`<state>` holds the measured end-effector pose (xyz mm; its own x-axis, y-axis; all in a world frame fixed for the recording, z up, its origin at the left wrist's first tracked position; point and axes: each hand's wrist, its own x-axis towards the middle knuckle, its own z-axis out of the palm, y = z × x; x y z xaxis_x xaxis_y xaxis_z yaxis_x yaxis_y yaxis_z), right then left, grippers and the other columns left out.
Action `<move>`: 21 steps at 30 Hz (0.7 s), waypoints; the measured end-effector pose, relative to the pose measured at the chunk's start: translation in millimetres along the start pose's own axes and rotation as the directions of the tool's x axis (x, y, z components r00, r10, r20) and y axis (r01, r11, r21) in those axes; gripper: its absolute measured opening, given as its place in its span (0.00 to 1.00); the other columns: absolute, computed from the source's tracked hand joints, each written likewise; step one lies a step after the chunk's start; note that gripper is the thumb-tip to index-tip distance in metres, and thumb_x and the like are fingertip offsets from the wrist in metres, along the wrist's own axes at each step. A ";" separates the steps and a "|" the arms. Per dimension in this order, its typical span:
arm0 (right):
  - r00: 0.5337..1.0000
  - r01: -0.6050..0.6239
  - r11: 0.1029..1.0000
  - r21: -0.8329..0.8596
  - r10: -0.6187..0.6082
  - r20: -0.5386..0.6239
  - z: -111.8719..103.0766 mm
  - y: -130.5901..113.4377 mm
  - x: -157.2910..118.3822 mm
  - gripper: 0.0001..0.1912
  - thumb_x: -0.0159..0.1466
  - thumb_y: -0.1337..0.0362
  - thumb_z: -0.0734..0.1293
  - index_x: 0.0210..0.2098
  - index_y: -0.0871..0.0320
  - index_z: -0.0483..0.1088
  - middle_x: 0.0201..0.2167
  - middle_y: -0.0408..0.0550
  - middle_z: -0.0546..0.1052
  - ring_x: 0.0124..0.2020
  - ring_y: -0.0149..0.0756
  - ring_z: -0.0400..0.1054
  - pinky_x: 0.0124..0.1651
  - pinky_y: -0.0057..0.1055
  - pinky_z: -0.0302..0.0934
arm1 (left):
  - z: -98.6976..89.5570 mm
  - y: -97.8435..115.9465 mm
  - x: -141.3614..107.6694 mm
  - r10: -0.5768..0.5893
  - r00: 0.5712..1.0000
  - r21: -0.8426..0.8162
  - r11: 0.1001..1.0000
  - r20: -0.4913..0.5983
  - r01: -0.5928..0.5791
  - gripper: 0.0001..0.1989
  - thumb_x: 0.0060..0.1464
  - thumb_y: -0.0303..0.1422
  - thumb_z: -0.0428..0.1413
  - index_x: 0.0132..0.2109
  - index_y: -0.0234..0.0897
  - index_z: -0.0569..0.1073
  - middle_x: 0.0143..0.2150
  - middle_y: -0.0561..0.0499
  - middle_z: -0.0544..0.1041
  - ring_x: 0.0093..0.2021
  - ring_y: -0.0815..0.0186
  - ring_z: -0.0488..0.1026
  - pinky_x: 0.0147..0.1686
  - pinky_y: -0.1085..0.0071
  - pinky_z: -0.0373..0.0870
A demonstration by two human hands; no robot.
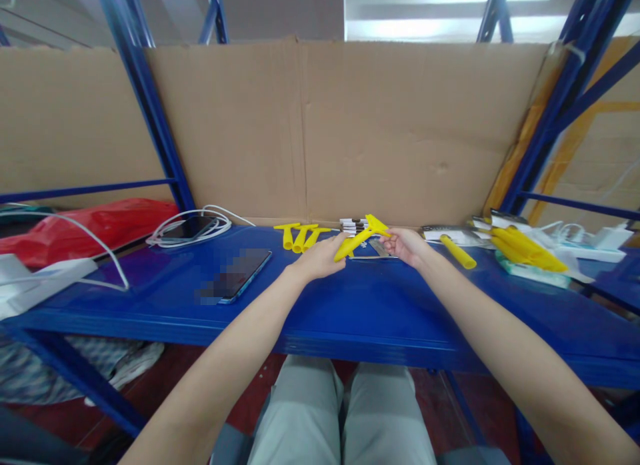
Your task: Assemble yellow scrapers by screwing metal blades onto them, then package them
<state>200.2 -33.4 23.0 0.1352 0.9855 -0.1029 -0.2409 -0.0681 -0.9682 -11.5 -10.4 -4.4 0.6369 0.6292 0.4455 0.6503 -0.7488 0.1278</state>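
A yellow scraper (356,243) with a thick round handle and a wide flared head is held up just above the blue table. My left hand (323,255) is closed round its handle. At the right corner of the head, the fingers of my right hand (406,246) are pinched; anything small between them is hidden. Behind the hands lie a small stack of black-and-white packets (353,224) and a flat grey piece (381,248), partly covered. Several more yellow scrapers (300,238) are lined up left of my left hand.
A phone (245,276) lies on the blue table (360,312) at left, near a coiled white cable (220,220) and red bag (100,228). At right are a yellow handle (458,252), a pile of yellow pieces (527,248) and a power strip (590,252). Cardboard (370,132) walls the back.
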 end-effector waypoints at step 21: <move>0.888 0.418 0.230 -0.879 -0.308 0.341 3.2 18.4 4.5 0.09 0.57 0.72 0.60 0.23 0.60 0.70 0.22 0.46 0.74 0.23 0.30 0.66 0.28 0.24 0.56 | -4.1 0.5 -2.6 -0.193 0.942 0.225 0.965 0.274 0.132 0.26 0.57 0.27 0.44 0.64 0.34 0.55 0.60 0.41 0.66 0.58 0.60 0.65 0.54 0.66 0.61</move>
<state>193.3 -29.8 5.4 -0.1339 0.9492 0.2846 0.8461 0.2590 -0.4658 -14.5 -13.2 -1.9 0.5881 0.7943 0.1525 0.8051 -0.5929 -0.0167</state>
